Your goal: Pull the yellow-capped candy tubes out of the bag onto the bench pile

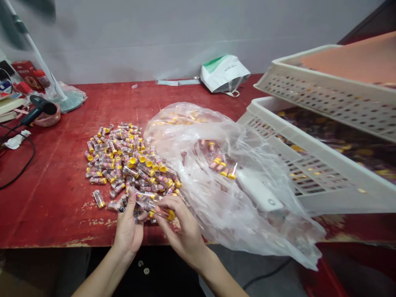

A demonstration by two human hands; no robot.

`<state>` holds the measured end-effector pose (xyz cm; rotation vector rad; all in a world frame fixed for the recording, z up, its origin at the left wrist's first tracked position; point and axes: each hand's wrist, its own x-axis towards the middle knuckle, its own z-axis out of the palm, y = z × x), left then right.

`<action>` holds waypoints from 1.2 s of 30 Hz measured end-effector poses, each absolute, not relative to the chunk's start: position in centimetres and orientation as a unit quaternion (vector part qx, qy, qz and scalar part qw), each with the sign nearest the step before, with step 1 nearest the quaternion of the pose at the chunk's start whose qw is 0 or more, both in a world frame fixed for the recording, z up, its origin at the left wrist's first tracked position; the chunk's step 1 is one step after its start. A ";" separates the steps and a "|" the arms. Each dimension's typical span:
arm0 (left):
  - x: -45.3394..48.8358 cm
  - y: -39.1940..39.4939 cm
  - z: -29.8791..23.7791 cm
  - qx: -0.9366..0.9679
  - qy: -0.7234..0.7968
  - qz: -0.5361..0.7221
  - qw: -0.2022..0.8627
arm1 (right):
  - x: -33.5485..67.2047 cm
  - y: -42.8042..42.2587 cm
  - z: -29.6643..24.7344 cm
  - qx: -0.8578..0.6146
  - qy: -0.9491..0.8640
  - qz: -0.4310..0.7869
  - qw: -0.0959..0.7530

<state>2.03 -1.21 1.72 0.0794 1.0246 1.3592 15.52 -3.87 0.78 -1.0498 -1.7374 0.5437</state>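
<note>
Two white crates (321, 97); one clear bag (235, 194); yellow-capped tubes (123, 161), perhaps hundred.

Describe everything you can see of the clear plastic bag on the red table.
The bag is thin, clear, crinkled plastic, lying slack and spread wide on the table, its near corner hanging over the front edge. Inside show a few yellow-capped tubes and a flat white thing, which I cannot identify. Its left edge meets the pile of tubes; its right side lies against the lower crate. The right hand, pinching a tube, is just beside it.
</note>
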 end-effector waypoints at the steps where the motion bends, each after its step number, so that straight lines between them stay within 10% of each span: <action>1: 2.1 -1.3 1.7 0.045 0.452 0.598 0.661 | 15.5 -3.8 0.7 -0.435 -0.723 0.203 0.497; 14: 2.2 -2.1 1.8 0.186 0.465 0.567 0.654 | 16.8 -5.0 1.7 -0.407 -0.724 0.326 0.451; 36: 2.6 -2.7 1.3 0.225 0.472 0.516 0.679 | 14.8 -3.7 0.4 -0.433 -0.564 0.326 0.623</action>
